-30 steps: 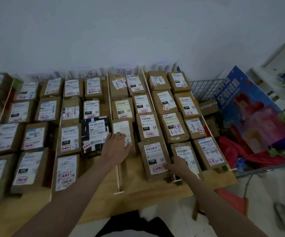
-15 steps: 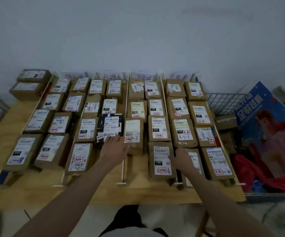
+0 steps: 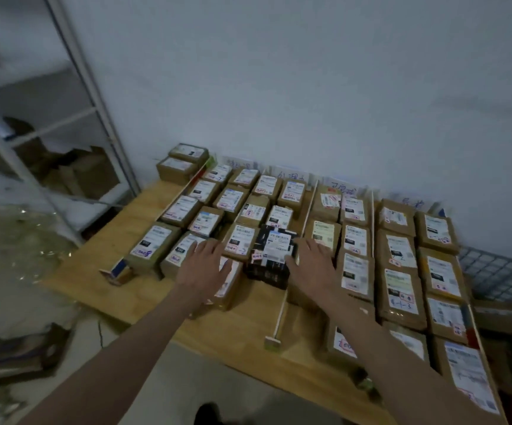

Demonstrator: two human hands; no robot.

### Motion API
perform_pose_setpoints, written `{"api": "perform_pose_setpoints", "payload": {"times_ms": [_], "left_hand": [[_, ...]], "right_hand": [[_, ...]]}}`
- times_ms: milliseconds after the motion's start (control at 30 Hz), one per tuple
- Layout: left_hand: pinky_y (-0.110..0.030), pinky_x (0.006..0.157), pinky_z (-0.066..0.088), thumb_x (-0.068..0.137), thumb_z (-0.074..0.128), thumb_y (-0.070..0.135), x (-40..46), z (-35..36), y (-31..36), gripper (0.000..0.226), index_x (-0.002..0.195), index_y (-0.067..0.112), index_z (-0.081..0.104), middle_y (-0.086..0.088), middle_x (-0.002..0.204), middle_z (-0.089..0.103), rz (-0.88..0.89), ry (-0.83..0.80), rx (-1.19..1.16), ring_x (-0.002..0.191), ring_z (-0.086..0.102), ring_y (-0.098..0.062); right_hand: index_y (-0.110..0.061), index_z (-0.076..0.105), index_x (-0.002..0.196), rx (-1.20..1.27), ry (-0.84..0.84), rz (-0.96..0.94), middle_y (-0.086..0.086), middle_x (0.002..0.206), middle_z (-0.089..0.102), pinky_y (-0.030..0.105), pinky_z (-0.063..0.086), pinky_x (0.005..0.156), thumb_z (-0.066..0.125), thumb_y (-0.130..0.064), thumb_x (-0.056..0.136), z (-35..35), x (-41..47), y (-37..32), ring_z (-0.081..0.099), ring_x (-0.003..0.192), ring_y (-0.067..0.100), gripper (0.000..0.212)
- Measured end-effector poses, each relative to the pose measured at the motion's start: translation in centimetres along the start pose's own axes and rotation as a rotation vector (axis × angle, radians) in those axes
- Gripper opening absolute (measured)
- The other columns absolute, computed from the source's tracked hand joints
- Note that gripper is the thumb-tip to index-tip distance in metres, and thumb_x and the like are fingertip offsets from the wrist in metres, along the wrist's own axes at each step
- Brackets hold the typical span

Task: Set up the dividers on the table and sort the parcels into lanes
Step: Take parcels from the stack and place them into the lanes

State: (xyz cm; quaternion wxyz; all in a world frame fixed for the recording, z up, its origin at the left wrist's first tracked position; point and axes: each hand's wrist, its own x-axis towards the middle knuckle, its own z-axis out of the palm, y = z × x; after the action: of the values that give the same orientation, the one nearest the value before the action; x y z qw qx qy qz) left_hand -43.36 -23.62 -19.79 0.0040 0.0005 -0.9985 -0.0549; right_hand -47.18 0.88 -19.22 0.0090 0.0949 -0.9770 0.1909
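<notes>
Several brown cardboard parcels with white labels lie in rows on the wooden table point(image 3: 144, 289), split into lanes by thin white dividers point(image 3: 282, 308). A black parcel point(image 3: 274, 256) sits in the second lane from the left. My left hand point(image 3: 205, 265) lies flat, fingers spread, on a brown parcel point(image 3: 227, 286) just left of the black one. My right hand point(image 3: 311, 265) rests open on a parcel right of the black one, across the divider. Handwritten lane signs point(image 3: 343, 188) stand against the wall.
A white metal shelf frame point(image 3: 95, 118) with boxes stands to the left. A flattened box point(image 3: 18, 357) lies on the floor at lower left. A wire basket point(image 3: 497, 274) sits beyond the table's right side. The white wall closes the back.
The view has swung left. My left hand moved from the parcel by the middle divider to the one left of the black parcel. My right hand moved left from the front parcels.
</notes>
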Motion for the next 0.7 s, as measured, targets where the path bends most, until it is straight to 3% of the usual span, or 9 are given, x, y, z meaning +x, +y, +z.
{"api": "perform_pose_setpoints", "payload": {"times_ms": [300,567,700], "left_hand": [[-0.041,0.119,0.023,0.099,0.023,0.052,-0.1,-3.8,-12.3,0.056,0.14,0.021,0.046,-0.002,0.145,0.048,-0.135,0.083,0.006,0.137,0.039,-0.021],[-0.04,0.122,0.013,0.103,0.03,0.049,4.4,-7.5,-23.9,0.055,0.149,0.021,0.036,-0.001,0.154,0.037,-0.14,0.061,0.031,0.145,0.028,-0.019],[-0.04,0.121,0.016,0.103,0.031,0.049,7.0,-9.6,-29.2,0.055,0.148,0.019,0.037,-0.003,0.153,0.039,-0.103,0.065,0.047,0.144,0.031,-0.022]], "right_hand": [[-0.017,0.041,0.145,-0.004,-0.008,-0.216,0.004,0.148,0.044,0.042,0.035,0.112,0.042,-0.041,0.103,2.9,5.5,-12.7,0.038,0.138,0.026,0.048],[-0.017,0.041,0.145,-0.029,-0.025,-0.185,0.005,0.145,0.045,0.043,0.039,0.109,0.039,-0.042,0.104,4.9,11.7,-24.3,0.041,0.135,0.026,0.048],[-0.015,0.041,0.144,-0.039,-0.015,-0.148,0.007,0.142,0.048,0.044,0.041,0.106,0.04,-0.041,0.103,5.5,14.4,-29.2,0.042,0.131,0.028,0.048]]}}
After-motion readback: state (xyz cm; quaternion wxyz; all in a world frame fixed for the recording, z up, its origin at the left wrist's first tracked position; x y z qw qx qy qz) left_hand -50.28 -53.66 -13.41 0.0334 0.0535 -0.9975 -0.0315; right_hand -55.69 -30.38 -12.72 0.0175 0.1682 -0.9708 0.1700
